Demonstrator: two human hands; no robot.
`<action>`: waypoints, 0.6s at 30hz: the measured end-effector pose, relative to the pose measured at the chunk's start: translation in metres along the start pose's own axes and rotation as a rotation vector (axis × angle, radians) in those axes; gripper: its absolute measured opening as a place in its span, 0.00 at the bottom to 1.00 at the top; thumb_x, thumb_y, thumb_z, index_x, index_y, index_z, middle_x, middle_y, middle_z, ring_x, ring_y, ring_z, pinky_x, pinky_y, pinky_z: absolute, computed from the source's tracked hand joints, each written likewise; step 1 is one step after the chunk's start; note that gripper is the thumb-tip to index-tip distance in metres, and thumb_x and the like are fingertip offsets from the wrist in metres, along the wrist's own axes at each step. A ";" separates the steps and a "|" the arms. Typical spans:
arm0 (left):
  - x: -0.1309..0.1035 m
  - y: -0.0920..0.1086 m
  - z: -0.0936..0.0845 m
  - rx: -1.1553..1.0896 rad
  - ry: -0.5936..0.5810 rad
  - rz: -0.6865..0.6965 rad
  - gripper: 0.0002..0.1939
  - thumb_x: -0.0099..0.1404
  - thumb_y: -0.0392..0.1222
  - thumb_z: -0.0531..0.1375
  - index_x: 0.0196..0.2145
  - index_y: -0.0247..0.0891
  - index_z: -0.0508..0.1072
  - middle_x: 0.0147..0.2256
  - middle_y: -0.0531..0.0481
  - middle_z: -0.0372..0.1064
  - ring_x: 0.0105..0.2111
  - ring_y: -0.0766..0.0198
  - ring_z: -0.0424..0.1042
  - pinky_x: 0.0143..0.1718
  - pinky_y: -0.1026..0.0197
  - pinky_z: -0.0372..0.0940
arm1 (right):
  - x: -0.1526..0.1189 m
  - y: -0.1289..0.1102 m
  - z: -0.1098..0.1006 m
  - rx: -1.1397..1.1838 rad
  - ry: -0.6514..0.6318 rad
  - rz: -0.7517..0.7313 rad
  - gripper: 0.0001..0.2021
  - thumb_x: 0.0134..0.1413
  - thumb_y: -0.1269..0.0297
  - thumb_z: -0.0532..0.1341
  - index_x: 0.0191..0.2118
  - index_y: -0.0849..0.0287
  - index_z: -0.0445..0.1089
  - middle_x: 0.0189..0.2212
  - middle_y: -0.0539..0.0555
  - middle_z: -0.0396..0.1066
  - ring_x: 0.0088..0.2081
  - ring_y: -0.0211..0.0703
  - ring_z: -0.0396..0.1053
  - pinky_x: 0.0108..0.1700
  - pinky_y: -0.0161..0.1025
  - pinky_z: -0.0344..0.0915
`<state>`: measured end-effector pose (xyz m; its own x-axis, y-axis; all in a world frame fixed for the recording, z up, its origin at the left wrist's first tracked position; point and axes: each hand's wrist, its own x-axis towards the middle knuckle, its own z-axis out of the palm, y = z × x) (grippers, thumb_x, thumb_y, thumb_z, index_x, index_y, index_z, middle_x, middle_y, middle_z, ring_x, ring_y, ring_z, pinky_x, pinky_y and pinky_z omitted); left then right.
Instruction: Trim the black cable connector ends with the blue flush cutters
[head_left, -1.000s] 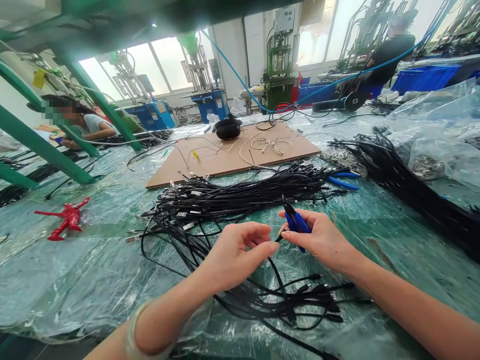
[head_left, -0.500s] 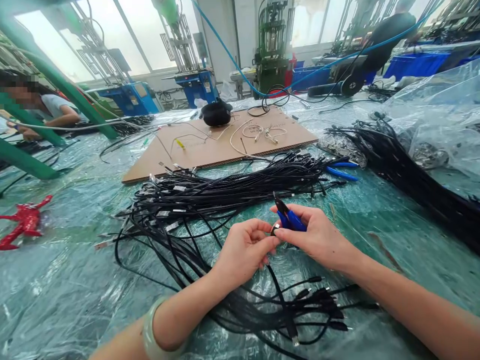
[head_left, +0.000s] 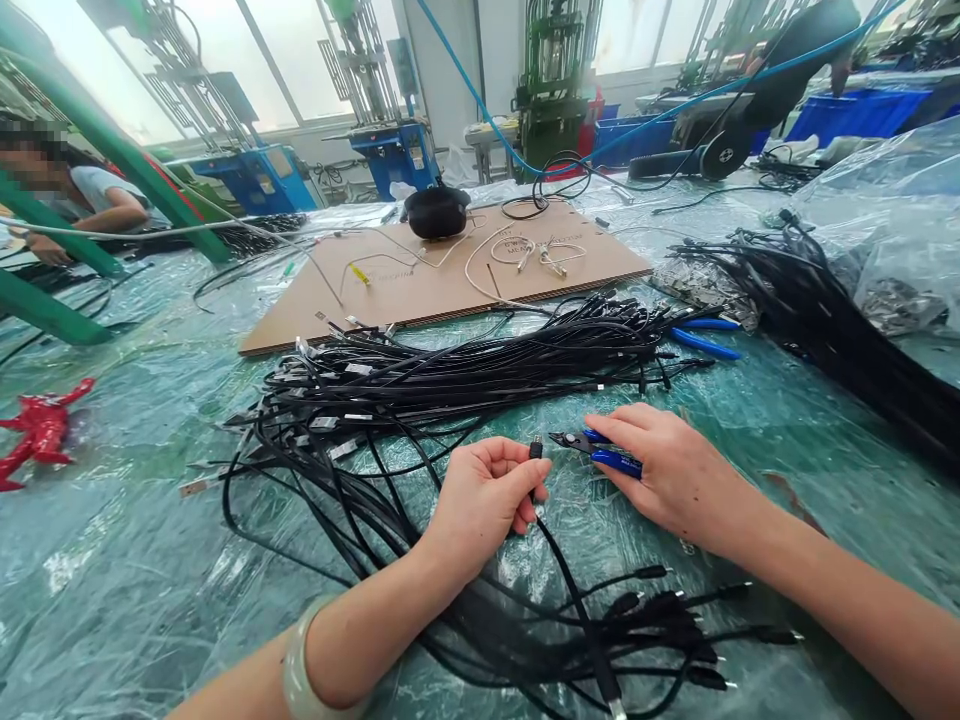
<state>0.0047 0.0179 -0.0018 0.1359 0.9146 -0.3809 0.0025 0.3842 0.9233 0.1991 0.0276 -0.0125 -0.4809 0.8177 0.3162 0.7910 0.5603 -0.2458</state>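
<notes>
Pinched in my left hand [head_left: 484, 500] is the connector end of a black cable [head_left: 535, 452], its metal tip pointing up and its cord running down from my fingers. My right hand [head_left: 667, 470] grips blue-handled cutters [head_left: 616, 461], whose dark jaws point left at the connector, a small gap away. Behind my hands lies a large bundle of black cables [head_left: 465, 370] with metal plugs at its left end. More cable ends [head_left: 667, 620] with small black connectors spread out below my hands.
A brown cardboard sheet [head_left: 442, 275] holds pale cables and a black round object [head_left: 436, 212]. Blue-handled pliers [head_left: 705, 343] lie right of the bundle. Another black cable bundle [head_left: 847, 330] is at right, a red object [head_left: 41, 430] at left. A person [head_left: 105, 200] sits beyond green posts.
My right hand has moved right, away from my left fingers, and the cutters now point left instead of up. The connector in my left hand now stands upright in view.
</notes>
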 end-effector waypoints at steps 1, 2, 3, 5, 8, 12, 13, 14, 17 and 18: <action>0.000 0.000 0.000 -0.003 0.002 -0.002 0.09 0.53 0.40 0.63 0.25 0.33 0.67 0.18 0.53 0.69 0.12 0.75 0.60 0.12 0.74 0.55 | 0.000 0.000 0.000 -0.017 -0.009 0.003 0.11 0.53 0.72 0.57 0.43 0.63 0.70 0.39 0.61 0.71 0.39 0.52 0.68 0.38 0.48 0.66; -0.001 0.000 0.000 -0.004 0.005 -0.004 0.09 0.53 0.40 0.63 0.25 0.33 0.67 0.18 0.53 0.69 0.12 0.75 0.60 0.12 0.74 0.55 | 0.000 0.000 0.000 -0.028 -0.019 0.008 0.11 0.53 0.72 0.57 0.43 0.63 0.69 0.39 0.61 0.70 0.39 0.51 0.67 0.38 0.48 0.66; -0.001 0.000 0.000 -0.004 0.007 -0.007 0.09 0.53 0.40 0.63 0.25 0.33 0.67 0.18 0.53 0.68 0.12 0.75 0.60 0.12 0.74 0.55 | 0.000 0.000 0.000 -0.034 -0.030 0.012 0.11 0.52 0.72 0.58 0.43 0.63 0.69 0.39 0.60 0.70 0.38 0.51 0.67 0.38 0.47 0.66; -0.001 0.000 -0.001 0.003 0.012 -0.016 0.09 0.53 0.40 0.63 0.25 0.33 0.67 0.18 0.53 0.68 0.12 0.75 0.60 0.11 0.74 0.55 | 0.001 0.000 0.000 -0.039 -0.048 0.015 0.12 0.52 0.73 0.58 0.44 0.63 0.69 0.38 0.60 0.69 0.38 0.50 0.67 0.38 0.46 0.65; 0.000 -0.001 -0.001 0.015 0.017 -0.032 0.09 0.53 0.40 0.63 0.24 0.33 0.66 0.18 0.52 0.68 0.12 0.75 0.60 0.11 0.74 0.54 | 0.000 0.000 0.001 -0.054 -0.052 0.007 0.12 0.52 0.73 0.58 0.44 0.63 0.68 0.37 0.59 0.69 0.37 0.49 0.66 0.37 0.45 0.64; 0.001 -0.002 -0.001 0.025 0.016 -0.035 0.08 0.53 0.39 0.63 0.24 0.33 0.67 0.18 0.52 0.69 0.12 0.75 0.60 0.11 0.73 0.55 | -0.002 0.000 0.001 -0.099 -0.048 -0.017 0.13 0.50 0.74 0.59 0.44 0.63 0.68 0.36 0.58 0.68 0.37 0.49 0.65 0.35 0.44 0.63; 0.001 -0.002 0.000 0.029 0.015 -0.035 0.08 0.52 0.39 0.63 0.24 0.33 0.67 0.18 0.52 0.69 0.12 0.75 0.60 0.11 0.73 0.55 | -0.002 -0.001 0.000 -0.114 -0.050 -0.023 0.14 0.50 0.74 0.59 0.44 0.63 0.68 0.36 0.58 0.68 0.37 0.50 0.65 0.35 0.44 0.63; 0.001 -0.003 0.000 0.033 0.015 -0.036 0.08 0.52 0.39 0.63 0.24 0.33 0.67 0.18 0.52 0.69 0.12 0.75 0.60 0.11 0.73 0.55 | -0.002 -0.001 -0.001 -0.129 -0.049 -0.028 0.14 0.49 0.74 0.60 0.44 0.63 0.68 0.36 0.57 0.68 0.37 0.50 0.65 0.35 0.44 0.62; 0.001 -0.003 0.000 0.033 0.019 -0.037 0.08 0.52 0.39 0.63 0.24 0.34 0.67 0.18 0.52 0.70 0.11 0.75 0.60 0.10 0.73 0.55 | -0.002 -0.002 -0.002 -0.171 -0.041 -0.038 0.17 0.45 0.76 0.62 0.44 0.64 0.68 0.35 0.57 0.69 0.37 0.50 0.65 0.35 0.44 0.61; 0.001 -0.003 0.000 0.030 0.020 -0.037 0.09 0.52 0.39 0.63 0.24 0.34 0.67 0.19 0.51 0.70 0.11 0.75 0.60 0.10 0.73 0.55 | -0.002 -0.002 -0.003 -0.184 -0.039 -0.041 0.17 0.44 0.77 0.62 0.44 0.64 0.68 0.35 0.57 0.69 0.37 0.50 0.65 0.35 0.44 0.61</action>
<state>0.0044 0.0172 -0.0052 0.1150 0.9023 -0.4155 0.0370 0.4141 0.9095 0.1999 0.0246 -0.0103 -0.5253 0.8014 0.2862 0.8247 0.5623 -0.0609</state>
